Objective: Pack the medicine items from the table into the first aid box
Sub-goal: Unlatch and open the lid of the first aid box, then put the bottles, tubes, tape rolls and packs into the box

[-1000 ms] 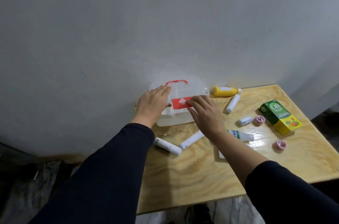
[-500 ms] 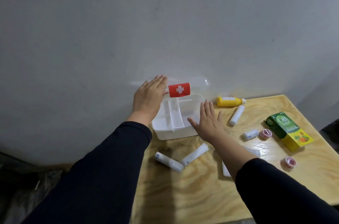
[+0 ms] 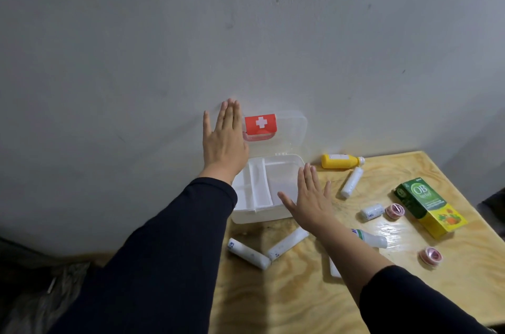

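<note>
The first aid box (image 3: 266, 190), a translucent white case, sits open at the far left corner of a pale wooden table (image 3: 314, 301), its clear lid (image 3: 289, 134) upright against the grey wall (image 3: 191, 32) and showing a red label with a white cross. Seen from the head camera, the left hand (image 3: 224, 139) is flat and spread against the lid's left side, gripping nothing. The right hand (image 3: 310, 197), fingers splayed and empty, hovers over the box's front right corner. Scattered on the table: a yellow bottle (image 3: 340, 160) lying beside the box, a white roll (image 3: 351, 182) just below it, two white rolls (image 3: 269, 249) meeting end to end in front of the box, a small roll (image 3: 371, 212), two pink tape rolls (image 3: 395, 210), a green and yellow carton (image 3: 429, 206), and a white bottle (image 3: 371, 238) partly under the right forearm.
</note>
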